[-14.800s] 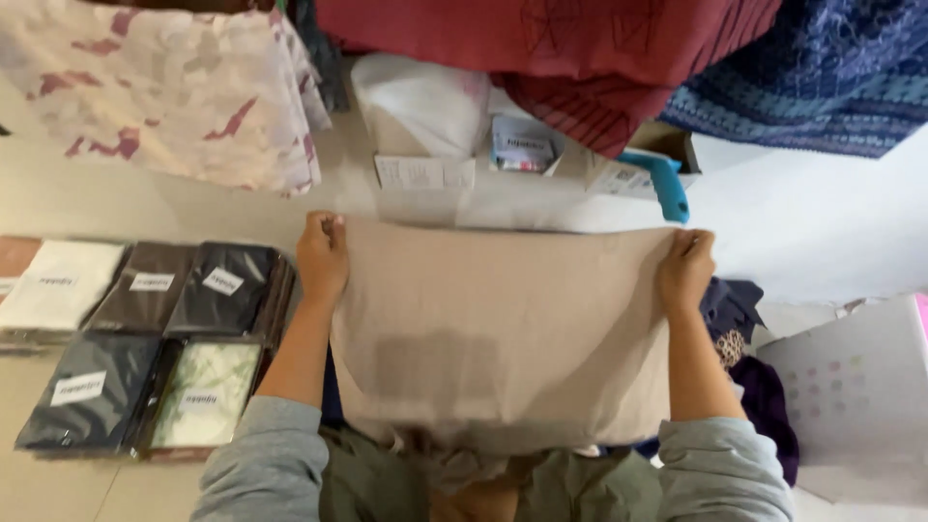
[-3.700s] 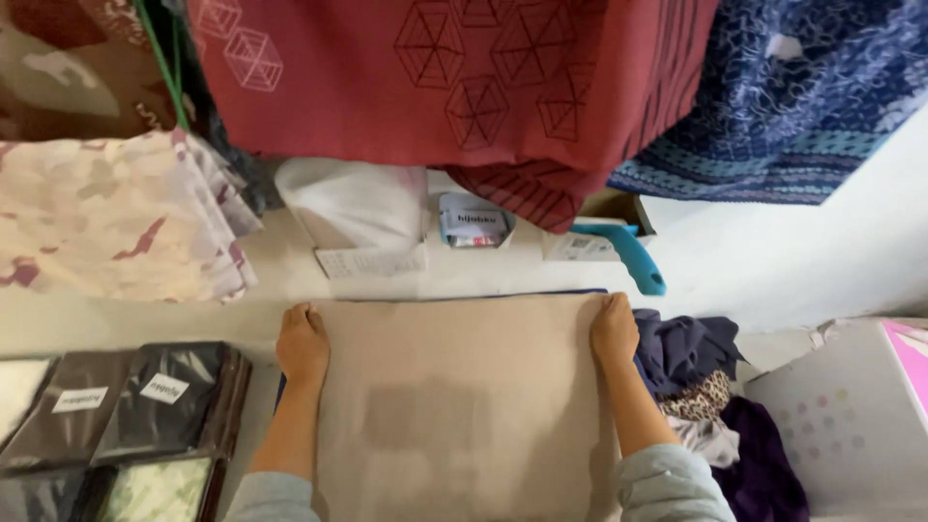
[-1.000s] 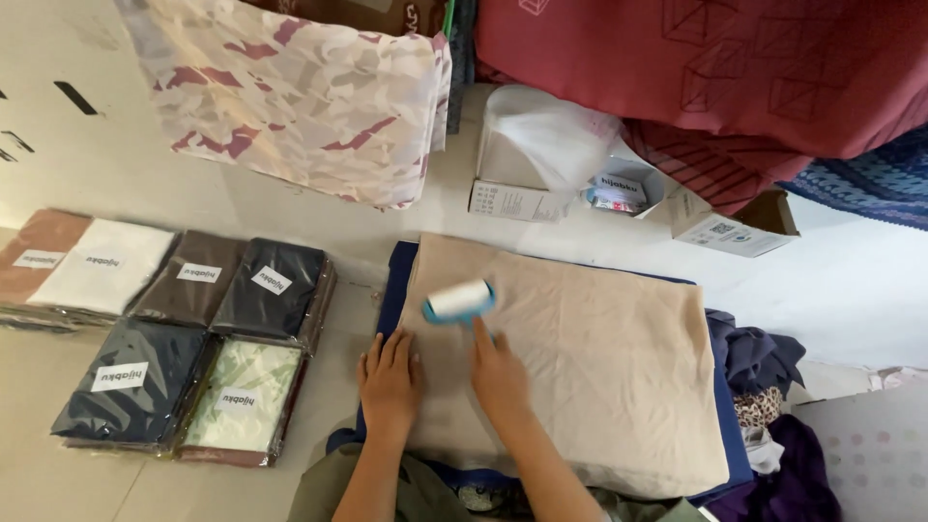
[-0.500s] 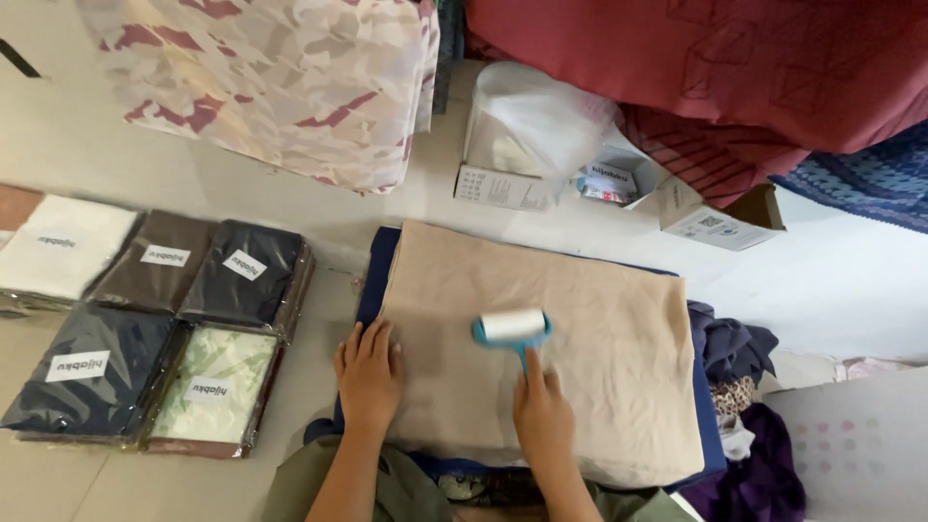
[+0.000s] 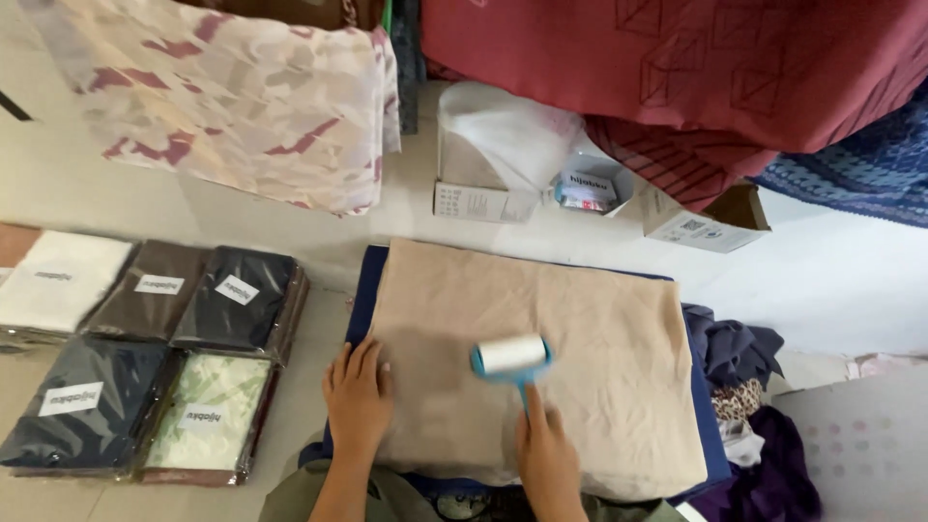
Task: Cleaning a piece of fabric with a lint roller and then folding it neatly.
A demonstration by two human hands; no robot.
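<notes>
Pressing my left hand [image 5: 358,398] flat, fingers spread, on the beige cloth [image 5: 541,362] at frame centre, I grip the lint roller [image 5: 510,356] handle in my right hand [image 5: 547,454], roller mid-cloth, the right half seemingly left to roll.

Quick tally from where I'm standing: six bagged folded cloths on the floor, a white one [image 5: 60,288], a brown one [image 5: 153,298], a black one [image 5: 237,302], a navy one [image 5: 75,406], a green-and-white one [image 5: 208,420], and a rust-coloured one [image 5: 12,244] poking in at the edge. Two hands, the left hand [image 5: 358,398] and the right hand [image 5: 546,454]. One lint roller [image 5: 510,356], one beige cloth [image 5: 541,362], one dark blue pad [image 5: 360,309] under it. Two cardboard boxes, one white [image 5: 474,198], one with a brown flap [image 5: 701,220]. One heap of loose clothes [image 5: 739,387] on the right.
</notes>
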